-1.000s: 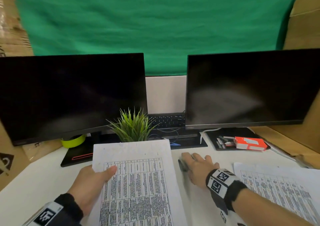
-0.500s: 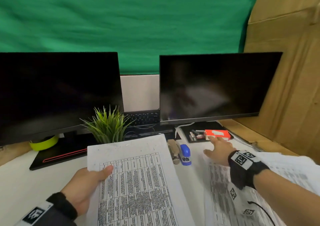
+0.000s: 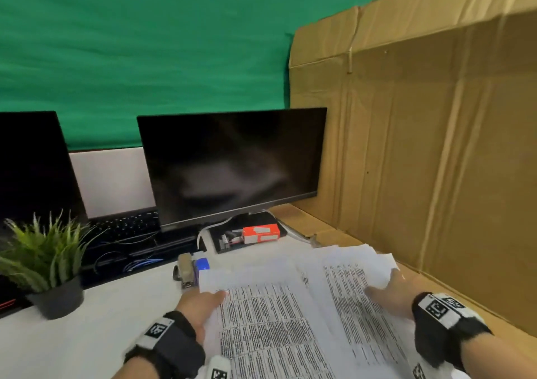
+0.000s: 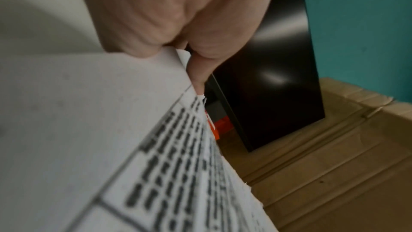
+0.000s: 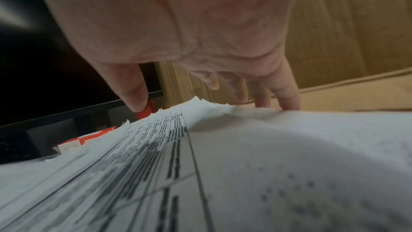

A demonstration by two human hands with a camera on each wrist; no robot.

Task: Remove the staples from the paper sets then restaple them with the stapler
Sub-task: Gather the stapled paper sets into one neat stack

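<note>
White desk point(image 3: 87, 335), green backdrop point(image 3: 145, 44), cardboard wall point(image 3: 436, 161), dark monitor point(image 3: 232, 163).

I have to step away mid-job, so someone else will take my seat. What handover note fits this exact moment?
Left hand: holds the left edge of one paper set, thumb on top.
Right hand: thumb on top of the paper pile at the right, fingers at its far edge; whether they curl under it is unclear.
Stapler and a beige tool lie side by side just beyond the held set; an orange box sits under the right monitor.
Done: cannot tell; no staples are visible.
Left: take the staples out of each set, then restaple.
</note>
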